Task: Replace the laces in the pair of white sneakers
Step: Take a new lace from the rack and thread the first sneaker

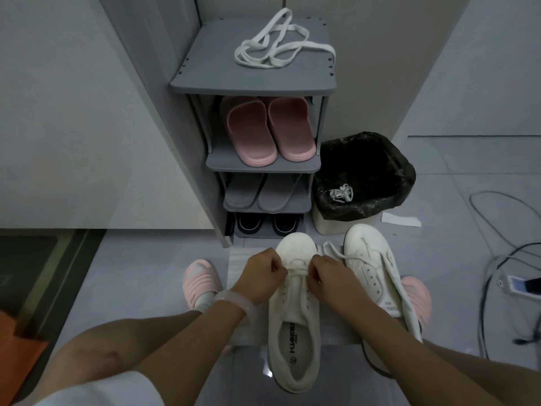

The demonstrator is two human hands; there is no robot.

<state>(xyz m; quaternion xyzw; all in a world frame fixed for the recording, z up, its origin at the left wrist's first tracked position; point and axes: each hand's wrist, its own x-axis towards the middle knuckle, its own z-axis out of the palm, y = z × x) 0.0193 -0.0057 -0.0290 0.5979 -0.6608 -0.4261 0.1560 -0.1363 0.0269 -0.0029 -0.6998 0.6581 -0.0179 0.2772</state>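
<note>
Fingers (279, 266) of the left hand (260, 276) and right hand (328, 273) are curled — pinched on the lace (297, 271) over the near sneaker (294, 317), wrists bent downward.

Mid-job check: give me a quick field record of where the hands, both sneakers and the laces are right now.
left hand: pinches lace at front eyelets of near sneaker
right hand: pinches same lace, other side
other sneaker: beside it to the right, loose lace trailing
spare laces: heaped on top of shoe rack
bin: a bunched lace inside
</note>
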